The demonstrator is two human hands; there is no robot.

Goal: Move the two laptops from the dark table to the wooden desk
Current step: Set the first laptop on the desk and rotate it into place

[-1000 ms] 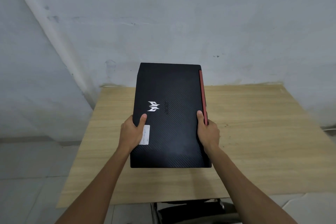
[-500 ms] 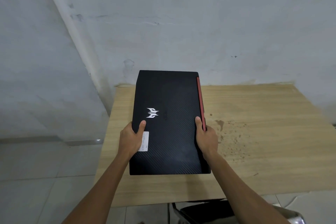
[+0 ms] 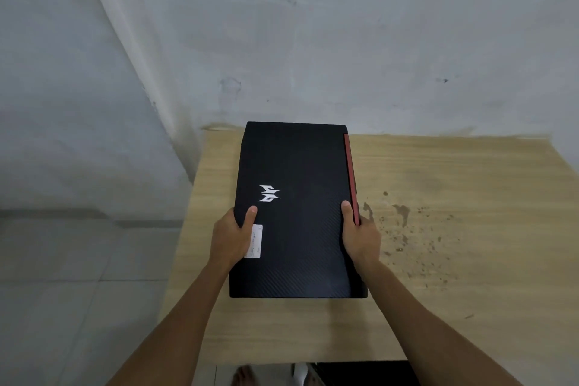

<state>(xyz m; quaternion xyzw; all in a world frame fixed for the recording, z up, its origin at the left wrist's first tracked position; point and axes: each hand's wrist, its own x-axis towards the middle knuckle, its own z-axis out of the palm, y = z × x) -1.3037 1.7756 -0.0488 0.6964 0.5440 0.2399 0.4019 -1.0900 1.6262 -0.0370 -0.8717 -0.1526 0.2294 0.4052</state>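
Gripping the closed black laptop (image 3: 297,207) by its long edges, the left hand (image 3: 230,236) and right hand (image 3: 360,236) hold it over the wooden desk (image 3: 454,260), its long axis running forward from both hands, each equally near.

Both bare forearms reach forward from the lower edge of the view, converging slightly toward the middle. The left hand (image 3: 231,236) clasps the left edge of the closed black laptop with a red side strip (image 3: 297,213), thumb lying flat on the lid and the other fingers tucked out of sight beneath. The right hand (image 3: 360,236) grips the opposite edge at about the same height, thumb on top beside the red strip, wrist straight.
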